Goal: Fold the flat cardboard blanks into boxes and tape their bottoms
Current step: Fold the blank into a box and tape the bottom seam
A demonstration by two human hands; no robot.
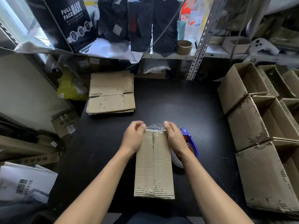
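Folded brown cardboard box (154, 165) lies bottom-up at centre of black counter (186, 107). Left hand (133, 137) and right hand (175, 139) pinch a clear tape strip (155, 127) at its far edge. Blue tape dispenser (190, 143) just right; flat blanks (111, 92) stacked far left.

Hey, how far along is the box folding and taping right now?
Done: several folded boxes stand stacked at the right. In hand: a box lies on the black table with clear tape along its bottom seam; the left hand and right hand hold the far end, seemingly pressing the tape over. The tape dispenser lies alongside. Left: a stack of flat blanks.
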